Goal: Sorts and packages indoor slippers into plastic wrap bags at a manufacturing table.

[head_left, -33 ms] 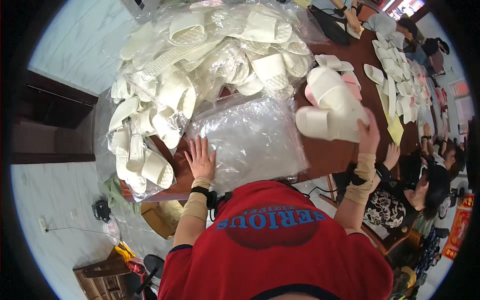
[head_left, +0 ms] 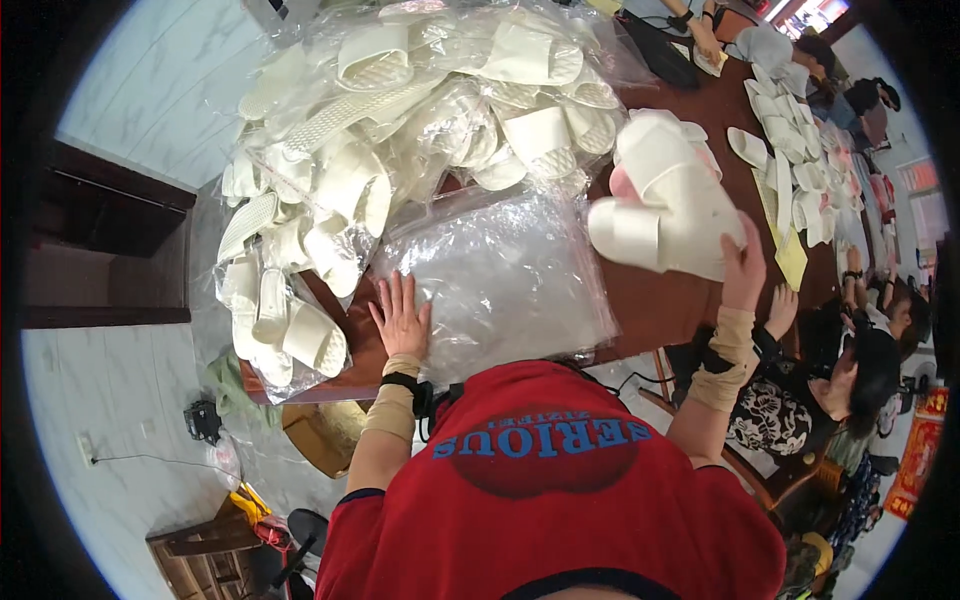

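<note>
My right hand (head_left: 742, 268) is closed on the near edge of a pair of white slippers (head_left: 680, 205), laid crosswise over one another above the right part of the table. Behind them a pink and white slipper (head_left: 622, 182) is partly covered. My left hand (head_left: 402, 318) lies flat with fingers spread at the left edge of a stack of clear plastic bags (head_left: 490, 280). Beyond the bags is a heap of white slippers packed in clear bags (head_left: 385, 130), spreading to the left.
The brown table (head_left: 668, 312) runs off to the right. Loose white slippers (head_left: 790, 130) and a yellow sheet (head_left: 791, 262) lie further right. Several people sit along the table; a co-worker's hand (head_left: 783, 310) is close to my right wrist. A wooden chair (head_left: 205, 550) stands lower left.
My right hand has shifted slightly, and the slippers in it have moved a little away from me, covering more of the pink and white slipper. My left hand has not moved.
</note>
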